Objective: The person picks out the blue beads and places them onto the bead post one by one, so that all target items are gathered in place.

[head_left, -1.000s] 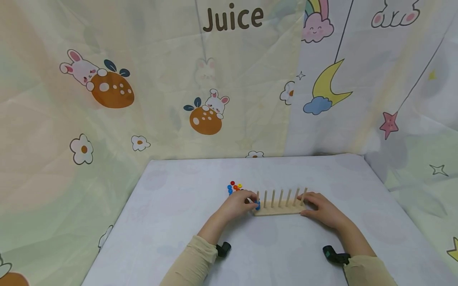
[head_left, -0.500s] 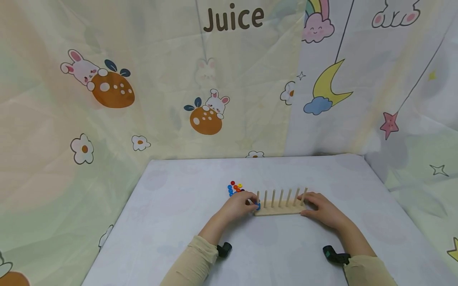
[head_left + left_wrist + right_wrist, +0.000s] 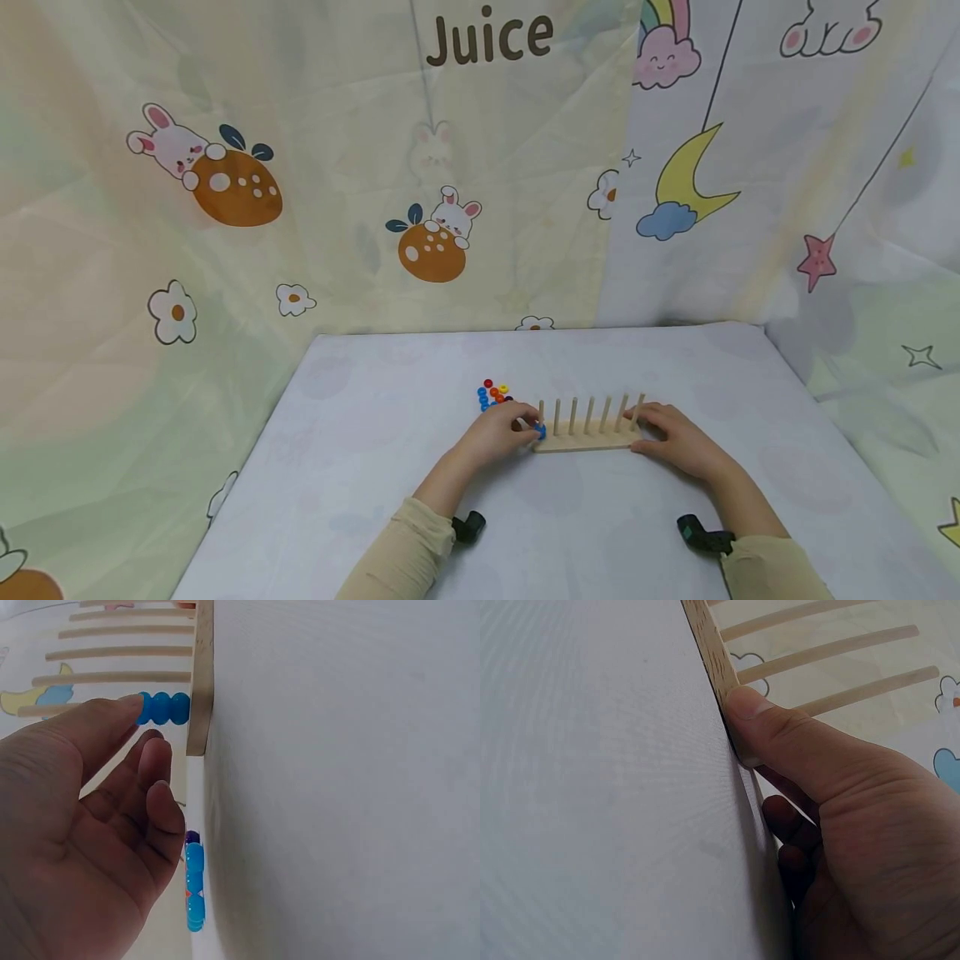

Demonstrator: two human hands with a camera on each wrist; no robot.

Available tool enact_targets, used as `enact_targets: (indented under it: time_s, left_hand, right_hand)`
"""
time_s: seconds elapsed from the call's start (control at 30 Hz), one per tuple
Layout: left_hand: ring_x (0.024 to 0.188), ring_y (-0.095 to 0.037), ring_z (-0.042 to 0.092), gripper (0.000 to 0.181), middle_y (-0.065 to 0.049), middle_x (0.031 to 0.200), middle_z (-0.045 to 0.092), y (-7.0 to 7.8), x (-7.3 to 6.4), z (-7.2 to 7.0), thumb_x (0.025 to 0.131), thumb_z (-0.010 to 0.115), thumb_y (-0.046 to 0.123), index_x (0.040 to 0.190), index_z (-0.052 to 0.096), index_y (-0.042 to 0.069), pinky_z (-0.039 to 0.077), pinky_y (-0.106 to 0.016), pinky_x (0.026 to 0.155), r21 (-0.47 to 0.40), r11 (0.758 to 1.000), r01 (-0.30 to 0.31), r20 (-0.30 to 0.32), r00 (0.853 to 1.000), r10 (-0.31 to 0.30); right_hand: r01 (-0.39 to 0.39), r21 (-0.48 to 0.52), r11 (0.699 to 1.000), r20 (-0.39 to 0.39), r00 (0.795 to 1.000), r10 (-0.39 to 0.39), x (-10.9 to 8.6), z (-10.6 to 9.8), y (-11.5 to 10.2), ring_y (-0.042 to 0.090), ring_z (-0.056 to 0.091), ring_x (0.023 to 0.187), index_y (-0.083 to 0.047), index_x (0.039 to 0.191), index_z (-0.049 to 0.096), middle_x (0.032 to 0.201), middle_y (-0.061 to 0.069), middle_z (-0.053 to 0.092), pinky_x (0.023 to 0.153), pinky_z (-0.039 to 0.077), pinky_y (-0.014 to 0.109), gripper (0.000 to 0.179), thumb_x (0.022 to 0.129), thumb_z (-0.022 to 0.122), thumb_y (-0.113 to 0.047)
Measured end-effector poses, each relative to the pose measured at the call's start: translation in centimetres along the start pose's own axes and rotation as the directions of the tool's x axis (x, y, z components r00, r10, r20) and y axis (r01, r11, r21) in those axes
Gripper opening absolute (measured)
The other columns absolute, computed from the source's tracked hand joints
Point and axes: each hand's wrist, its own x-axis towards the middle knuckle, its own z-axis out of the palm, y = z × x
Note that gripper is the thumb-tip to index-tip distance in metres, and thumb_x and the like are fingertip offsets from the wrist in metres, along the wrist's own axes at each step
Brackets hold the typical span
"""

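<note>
A wooden peg board (image 3: 585,445) with a row of upright pegs stands on the table. Three blue beads (image 3: 160,709) are threaded on its leftmost peg, stacked down against the base. My left hand (image 3: 489,433) pinches the outermost of these beads between thumb and index finger; the index fingertip is mostly hidden in the left wrist view. At the other end, my right hand (image 3: 678,442) grips the board's base, the thumb (image 3: 750,712) pressed on its near edge. The other pegs (image 3: 589,415) carry no beads.
Loose beads (image 3: 493,392) in blue, red, orange, yellow and a dark colour lie behind my left hand, partly hidden by it. The white table (image 3: 570,533) meets a printed cloth backdrop (image 3: 337,250) at its back edge.
The blue at the left peg sits slightly lower than a second ago, with my left fingers still at it. My right hand and the board have not visibly moved.
</note>
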Motion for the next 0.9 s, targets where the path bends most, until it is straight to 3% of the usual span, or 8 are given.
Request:
enact_targets:
  time_s: [0.33,0.6,0.9]
  left_hand:
    - [0.085,-0.007,0.058,0.025,0.009,0.104,0.067,-1.5,-1.1,-1.2,0.093,0.069,0.034,0.116,0.070,0.025,0.050,-0.023,0.070,-0.063,0.996,0.058,-0.059,0.996,-0.062]
    - [0.086,-0.010,0.056,0.023,0.007,0.097,0.064,-4.1,-1.7,-2.1,0.092,0.071,0.033,0.112,0.071,0.022,0.049,-0.024,0.072,-0.058,0.990,0.129,-0.158,0.978,-0.137]
    - [0.088,-0.013,0.056,0.026,0.007,0.095,0.064,-4.6,-1.9,-2.6,0.092,0.071,0.033,0.115,0.070,0.021,0.050,-0.029,0.077,-0.101,0.981,0.167,-0.132,0.975,-0.179]
  right_hand:
    - [-0.002,0.002,1.000,0.006,1.000,0.002,0.0,-0.1,-0.1,0.039,0.041,0.132,-0.020,0.133,0.061,0.140,0.014,0.053,0.104,0.035,0.064,0.055,0.085,0.074,-0.044]
    - [-0.003,0.000,1.000,0.007,1.000,0.003,0.0,0.0,0.0,0.039,0.042,0.132,-0.019,0.132,0.061,0.139,0.013,0.053,0.104,0.035,0.063,0.055,0.085,0.073,-0.045]
    - [-0.017,0.006,1.000,0.009,1.000,0.017,0.0,-0.2,-0.5,0.040,0.041,0.132,-0.018,0.133,0.061,0.140,0.015,0.052,0.105,0.034,0.065,0.054,0.086,0.074,-0.042]
